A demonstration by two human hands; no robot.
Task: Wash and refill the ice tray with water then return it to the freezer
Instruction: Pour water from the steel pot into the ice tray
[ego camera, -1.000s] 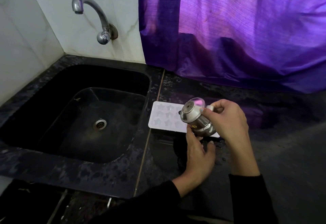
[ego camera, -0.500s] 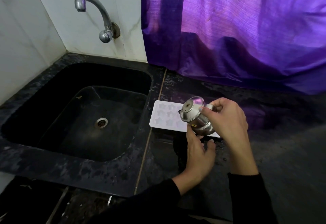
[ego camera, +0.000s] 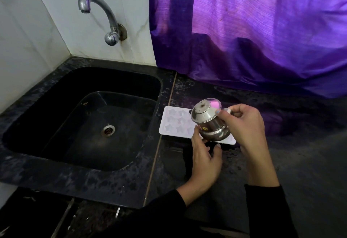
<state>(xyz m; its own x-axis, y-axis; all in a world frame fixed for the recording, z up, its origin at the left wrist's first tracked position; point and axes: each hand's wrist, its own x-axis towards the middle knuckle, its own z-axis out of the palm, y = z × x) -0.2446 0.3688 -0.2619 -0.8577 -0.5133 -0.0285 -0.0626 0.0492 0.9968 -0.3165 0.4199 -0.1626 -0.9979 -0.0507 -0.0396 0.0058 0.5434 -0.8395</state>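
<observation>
A white ice tray (ego camera: 174,123) with star-shaped cells lies flat on the black counter, just right of the sink. My right hand (ego camera: 246,125) grips the handle of a small lidded steel kettle (ego camera: 208,123), which is tilted to the left over the tray's right half. My left hand (ego camera: 204,164) rests at the tray's near edge with relaxed fingers, its thumb raised beside the kettle's belly. The kettle and my hands hide the tray's right part. I cannot tell whether water is in the cells.
A black sink (ego camera: 56,91) with a steel drain (ego camera: 108,130) fills the left. A chrome tap (ego camera: 105,12) juts from the white tiled wall. A purple curtain (ego camera: 262,31) hangs behind the counter (ego camera: 300,153).
</observation>
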